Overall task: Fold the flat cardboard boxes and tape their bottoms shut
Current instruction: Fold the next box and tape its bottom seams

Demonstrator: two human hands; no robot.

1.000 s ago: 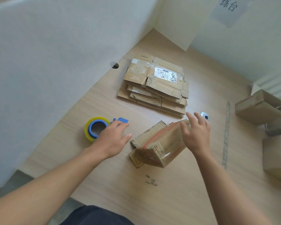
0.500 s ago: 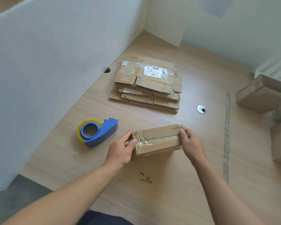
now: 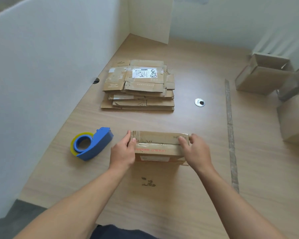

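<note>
steadies folded box [image 3: 160, 147] on counter [image 3: 179, 195], just right of tape dispenser [image 3: 91, 144], seam side up and looking taped, probably to square it and press the tape down. grips the end nearest the dispenser with left hand [image 3: 123, 152], thumb over top edge, fingers curled round. grips the far end with right hand [image 3: 196, 152], fingers bent over the top. leaves flat box stack [image 3: 138, 85] beyond and right of the dispenser, untouched.

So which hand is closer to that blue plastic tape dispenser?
The left. The left hand grips the end of the brown cardboard box nearest the blue plastic tape dispenser; the right hand grips the opposite end, beyond the box.
</note>
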